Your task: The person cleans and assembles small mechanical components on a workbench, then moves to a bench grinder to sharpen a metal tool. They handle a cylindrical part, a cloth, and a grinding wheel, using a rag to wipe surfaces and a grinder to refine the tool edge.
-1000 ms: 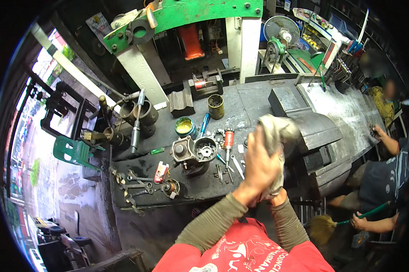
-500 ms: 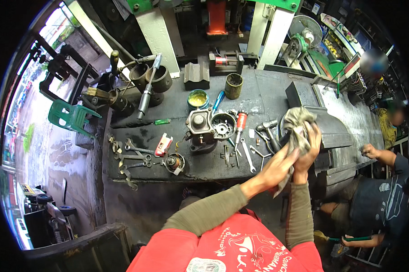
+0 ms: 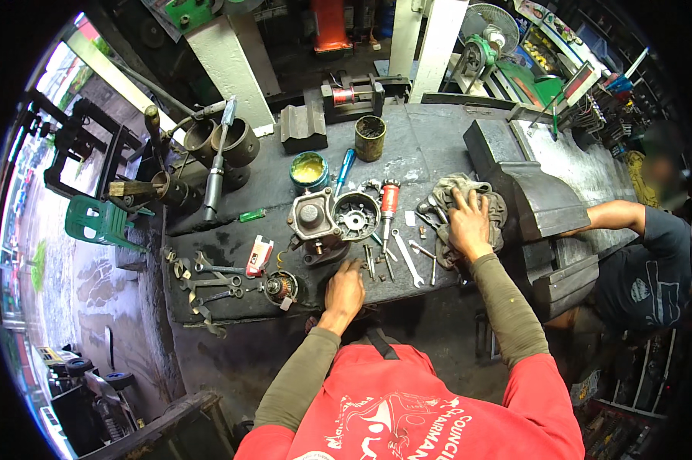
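Observation:
My right hand (image 3: 470, 224) lies with spread fingers on top of a crumpled grey-green rag (image 3: 493, 205) on the bench. The rag partly covers a hammer and other tools. My left hand (image 3: 344, 291) rests at the bench's front edge, fingers loosely bent, with nothing visible in it. Just beyond it stands a grey motor gear housing (image 3: 312, 220). Against its right side lies an open round housing cover (image 3: 356, 215). Right of my left hand are several bolts (image 3: 370, 262), a combination wrench (image 3: 409, 261) and a red-handled screwdriver (image 3: 390, 199). An armature with copper windings (image 3: 281, 287) sits to its left.
Several wrenches (image 3: 215, 280) and a red-white box (image 3: 259, 255) lie at left. A grease tub (image 3: 309, 170), blue-handled tool (image 3: 346, 169) and rusty can (image 3: 369, 139) stand behind. A co-worker's arm (image 3: 618, 217) reaches over the dark metal block (image 3: 541, 199) at right.
The rag has come down from between both hands onto the bench, with my right hand on it. My left hand has left the rag and moved left to the bench edge.

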Demonstrator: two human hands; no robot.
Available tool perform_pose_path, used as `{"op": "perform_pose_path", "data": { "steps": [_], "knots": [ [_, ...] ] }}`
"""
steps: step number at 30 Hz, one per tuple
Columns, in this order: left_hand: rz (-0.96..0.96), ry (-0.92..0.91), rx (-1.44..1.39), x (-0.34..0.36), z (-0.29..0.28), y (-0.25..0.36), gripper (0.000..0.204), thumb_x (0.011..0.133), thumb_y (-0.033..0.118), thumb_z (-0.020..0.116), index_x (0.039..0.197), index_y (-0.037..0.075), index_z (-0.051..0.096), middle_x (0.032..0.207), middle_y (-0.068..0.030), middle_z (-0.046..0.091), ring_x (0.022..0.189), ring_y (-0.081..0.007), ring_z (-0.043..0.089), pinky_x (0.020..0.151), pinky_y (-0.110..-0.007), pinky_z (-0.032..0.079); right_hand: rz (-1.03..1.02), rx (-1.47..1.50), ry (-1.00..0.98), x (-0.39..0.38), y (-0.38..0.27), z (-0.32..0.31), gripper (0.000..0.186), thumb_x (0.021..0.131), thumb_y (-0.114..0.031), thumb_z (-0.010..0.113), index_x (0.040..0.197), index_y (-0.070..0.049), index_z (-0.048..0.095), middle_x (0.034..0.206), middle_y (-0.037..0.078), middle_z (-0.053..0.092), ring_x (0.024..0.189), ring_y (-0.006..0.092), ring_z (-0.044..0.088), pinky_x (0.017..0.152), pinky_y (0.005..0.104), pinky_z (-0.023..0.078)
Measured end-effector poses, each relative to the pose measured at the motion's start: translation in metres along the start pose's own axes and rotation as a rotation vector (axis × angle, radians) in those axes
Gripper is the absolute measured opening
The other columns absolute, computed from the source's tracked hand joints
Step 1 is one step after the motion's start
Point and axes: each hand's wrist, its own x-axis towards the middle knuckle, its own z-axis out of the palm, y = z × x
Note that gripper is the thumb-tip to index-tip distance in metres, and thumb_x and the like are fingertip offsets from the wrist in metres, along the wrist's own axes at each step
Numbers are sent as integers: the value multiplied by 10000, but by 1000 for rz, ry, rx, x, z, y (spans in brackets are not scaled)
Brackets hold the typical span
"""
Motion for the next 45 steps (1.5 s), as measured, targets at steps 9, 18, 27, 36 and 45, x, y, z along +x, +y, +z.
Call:
{"op": "perform_pose_path", "data": {
  "steps": [9,18,27,36,45],
  "knots": [
    [-3,-137,216,27,12,-5,322,883,25,562,1194,62,641,1114,-193,620,952,-430,650,825,-523,525,-227,688,-91,-55,-129,0,199,772,-82,663,969,-54,677,1001,116,624,932,316,638,772,448,540],
    [15,-168,271,21,16,-11,181,927,98,598,1090,34,554,1036,-190,621,887,-433,663,751,-552,528,-269,453,-13,-54,-145,29,187,821,-96,606,993,-55,667,968,89,604,918,272,637,778,387,532],
    [-573,-112,-823,-1,2,-9,139,978,63,565,1081,-18,613,841,-113,676,736,-262,686,660,-372,573,-219,796,10,-52,-130,32,250,797,-92,697,1034,-27,652,918,118,601,791,280,636,699,382,528],
    [-662,-42,-1141,-9,-1,-19,142,920,119,605,967,-5,657,875,-46,642,720,-155,593,660,-320,509,546,2089,-331,-86,-106,25,323,841,34,617,1160,-17,600,965,35,653,757,149,632,659,290,545],
    [10,5,15,10,18,-16,272,890,222,708,1125,87,726,955,-148,682,884,-392,650,772,-475,518,-227,550,-61,-53,-129,21,222,840,-113,611,1050,-90,680,845,98,658,811,302,689,644,434,556]
  ]
}}
